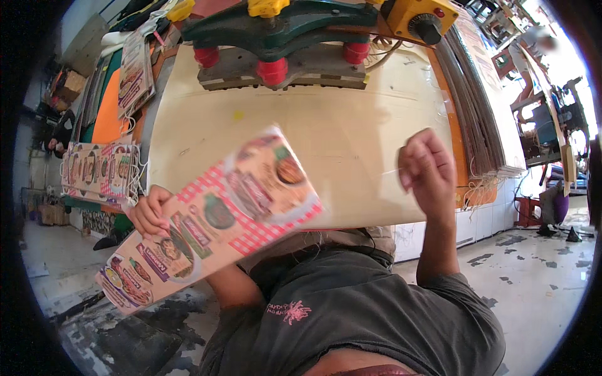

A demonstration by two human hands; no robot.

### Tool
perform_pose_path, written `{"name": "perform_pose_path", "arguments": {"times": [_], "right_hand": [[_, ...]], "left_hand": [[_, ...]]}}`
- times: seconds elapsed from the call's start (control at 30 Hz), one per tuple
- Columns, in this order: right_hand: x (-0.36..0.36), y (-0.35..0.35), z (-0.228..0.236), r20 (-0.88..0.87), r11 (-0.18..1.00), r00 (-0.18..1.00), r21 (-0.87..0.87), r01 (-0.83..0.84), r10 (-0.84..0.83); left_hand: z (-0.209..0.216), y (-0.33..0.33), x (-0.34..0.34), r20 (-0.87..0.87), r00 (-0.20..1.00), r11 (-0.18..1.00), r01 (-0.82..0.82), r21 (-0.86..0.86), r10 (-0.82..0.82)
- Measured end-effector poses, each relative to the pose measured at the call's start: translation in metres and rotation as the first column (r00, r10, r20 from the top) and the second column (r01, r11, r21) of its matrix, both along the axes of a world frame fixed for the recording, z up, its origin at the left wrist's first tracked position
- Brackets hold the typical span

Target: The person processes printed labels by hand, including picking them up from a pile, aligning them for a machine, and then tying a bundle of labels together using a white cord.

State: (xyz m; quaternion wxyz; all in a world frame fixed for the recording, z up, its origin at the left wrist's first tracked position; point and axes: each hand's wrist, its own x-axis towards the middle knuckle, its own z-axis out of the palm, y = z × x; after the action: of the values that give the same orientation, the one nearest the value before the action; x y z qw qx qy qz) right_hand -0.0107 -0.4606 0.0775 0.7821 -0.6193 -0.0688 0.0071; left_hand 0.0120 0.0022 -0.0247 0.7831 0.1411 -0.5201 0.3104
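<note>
My left hand (151,212) grips the long edge of a printed plastic packaging sheet (216,216), thumb on top. Food pictures and red-and-white checks cover this long, flat sheet. It slants from the lower left up over the near edge of the cream work table (351,144). Off to the right, my right hand (429,169) is raised above the table's right side, apart from the sheet. Its fingers are curled in and closed; whether anything thin is pinched in them is too small to tell.
A dark green press (276,31) with red collars stands at the table's far side, beside a yellow control box (421,22) with a black dial. Tied printed bundles (100,168) lie at the left. A tall stack of sheets (480,94) runs along the right edge.
</note>
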Motion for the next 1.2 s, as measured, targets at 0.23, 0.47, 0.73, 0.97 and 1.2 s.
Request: {"name": "perform_pose_path", "arguments": {"times": [0.23,0.47,0.73,0.97,1.2], "right_hand": [[0.004,-0.059,0.0,0.14,0.957,0.952,-0.065,0.284,-0.273],[0.013,-0.116,0.004,0.243,0.896,0.865,0.046,0.441,-0.439],[-0.013,-0.052,0.005,0.162,0.994,0.981,-0.01,-0.105,0.105],[-0.004,-0.012,0.029,0.026,0.811,0.98,-0.566,-0.15,0.199],[0.004,0.001,0.004,0.174,0.654,0.944,-0.754,-0.055,0.28]], "left_hand": [[0.0,0.027,-0.026,-0.258,0.961,0.922,-0.012,-0.387,-0.096],[-0.019,0.072,-0.037,-0.284,0.958,0.921,-0.084,-0.38,-0.03],[-0.015,0.007,-0.003,-0.193,0.973,0.969,0.083,-0.233,-0.129],[0.019,-0.035,-0.004,-0.253,0.923,0.939,0.222,-0.264,-0.29],[0.013,-0.047,-0.008,-0.271,0.938,0.963,0.162,-0.214,-0.217]]}}
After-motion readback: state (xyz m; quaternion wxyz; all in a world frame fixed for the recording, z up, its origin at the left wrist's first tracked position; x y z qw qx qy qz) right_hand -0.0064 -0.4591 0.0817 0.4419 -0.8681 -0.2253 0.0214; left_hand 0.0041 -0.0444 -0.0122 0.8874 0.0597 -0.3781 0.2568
